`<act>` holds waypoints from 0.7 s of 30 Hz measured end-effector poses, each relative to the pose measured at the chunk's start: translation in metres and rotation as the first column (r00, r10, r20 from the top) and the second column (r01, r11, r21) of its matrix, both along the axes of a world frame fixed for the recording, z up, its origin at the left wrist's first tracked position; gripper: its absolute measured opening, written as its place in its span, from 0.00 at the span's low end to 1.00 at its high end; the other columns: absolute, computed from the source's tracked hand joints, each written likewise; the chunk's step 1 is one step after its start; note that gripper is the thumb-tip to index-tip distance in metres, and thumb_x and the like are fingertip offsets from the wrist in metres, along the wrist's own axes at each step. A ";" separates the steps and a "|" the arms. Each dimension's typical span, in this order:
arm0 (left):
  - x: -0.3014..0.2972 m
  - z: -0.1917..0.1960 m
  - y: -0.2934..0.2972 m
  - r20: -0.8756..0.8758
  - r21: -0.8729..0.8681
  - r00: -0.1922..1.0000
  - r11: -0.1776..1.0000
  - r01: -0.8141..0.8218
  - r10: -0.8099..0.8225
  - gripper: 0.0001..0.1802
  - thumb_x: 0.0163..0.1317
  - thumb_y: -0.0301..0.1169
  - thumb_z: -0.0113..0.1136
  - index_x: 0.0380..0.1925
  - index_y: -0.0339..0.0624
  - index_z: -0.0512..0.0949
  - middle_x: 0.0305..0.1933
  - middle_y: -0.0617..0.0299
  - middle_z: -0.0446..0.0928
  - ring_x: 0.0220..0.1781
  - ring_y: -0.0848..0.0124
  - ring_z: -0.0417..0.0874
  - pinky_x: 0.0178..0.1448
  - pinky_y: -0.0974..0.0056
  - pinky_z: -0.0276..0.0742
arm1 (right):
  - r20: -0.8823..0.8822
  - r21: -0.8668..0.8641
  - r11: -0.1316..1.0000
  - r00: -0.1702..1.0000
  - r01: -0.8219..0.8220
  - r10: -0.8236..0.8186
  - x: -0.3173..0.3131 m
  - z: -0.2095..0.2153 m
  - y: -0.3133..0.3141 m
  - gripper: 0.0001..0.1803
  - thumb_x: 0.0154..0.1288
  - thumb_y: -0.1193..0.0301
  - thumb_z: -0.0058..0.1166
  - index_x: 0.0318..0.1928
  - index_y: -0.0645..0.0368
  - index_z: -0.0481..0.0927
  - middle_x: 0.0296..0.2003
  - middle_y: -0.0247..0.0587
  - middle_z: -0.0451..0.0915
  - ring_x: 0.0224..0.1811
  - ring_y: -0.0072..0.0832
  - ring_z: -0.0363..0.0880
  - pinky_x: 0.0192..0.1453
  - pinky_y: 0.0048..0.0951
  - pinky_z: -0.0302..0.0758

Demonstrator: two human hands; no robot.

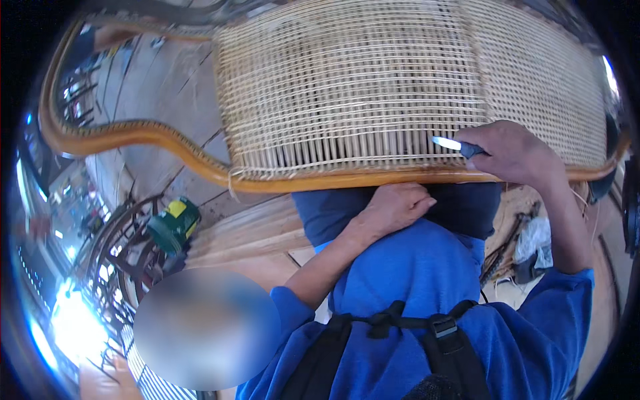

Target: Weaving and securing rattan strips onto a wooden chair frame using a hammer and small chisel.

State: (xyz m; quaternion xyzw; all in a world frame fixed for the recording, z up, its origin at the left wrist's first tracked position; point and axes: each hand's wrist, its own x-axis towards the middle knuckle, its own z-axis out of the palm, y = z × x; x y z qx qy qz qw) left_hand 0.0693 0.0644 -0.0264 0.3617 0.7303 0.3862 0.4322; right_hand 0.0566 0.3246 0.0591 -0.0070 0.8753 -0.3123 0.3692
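A woven cane panel (pixel 373 87) in a curved wooden frame (pixel 320 180) lies across my lap. My right hand (pixel 513 157) is closed on a small knife (pixel 450 144) with a blue handle. Its bright blade points left and lies against the lower strands of the weave, near the frame's front rail. My left hand (pixel 397 207) sits just under that rail with its fingers curled; whether it grips anything there is hidden. Both of my forearms come out of blue sleeves.
A green and yellow power tool (pixel 173 223) lies on the floor at the left, beside dark bent chair frames (pixel 127 253). Wooden boards (pixel 253 233) lie under the frame. Loose strands and a grey bundle (pixel 533 247) rest at the right.
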 end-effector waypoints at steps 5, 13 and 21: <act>0.003 -0.002 -0.002 -0.059 -0.003 0.998 1.000 -0.002 0.002 0.14 0.60 0.40 0.56 0.25 0.41 0.79 0.30 0.55 0.79 0.36 0.56 0.81 0.40 0.54 0.76 | -0.023 -0.326 0.933 0.987 -0.155 0.157 -0.042 -0.016 -0.049 0.17 0.57 0.64 0.55 0.47 0.53 0.79 0.31 0.48 0.80 0.35 0.44 0.79 0.42 0.41 0.74; 0.001 -0.001 -0.005 -0.047 0.023 0.999 1.000 0.007 -0.006 0.12 0.60 0.38 0.57 0.26 0.41 0.78 0.31 0.56 0.78 0.36 0.56 0.81 0.39 0.55 0.76 | 0.012 -0.270 0.936 0.971 -0.228 0.240 -0.082 -0.033 -0.075 0.15 0.59 0.64 0.52 0.45 0.54 0.80 0.29 0.46 0.79 0.33 0.42 0.79 0.40 0.41 0.73; -0.003 0.004 -0.014 0.011 0.008 1.000 1.000 -0.021 0.021 0.12 0.61 0.40 0.57 0.28 0.42 0.79 0.31 0.55 0.79 0.38 0.56 0.81 0.42 0.55 0.77 | 0.075 -0.204 0.975 0.992 -0.087 0.104 -0.076 -0.026 -0.089 0.15 0.60 0.65 0.53 0.46 0.57 0.78 0.34 0.49 0.80 0.37 0.43 0.79 0.43 0.39 0.74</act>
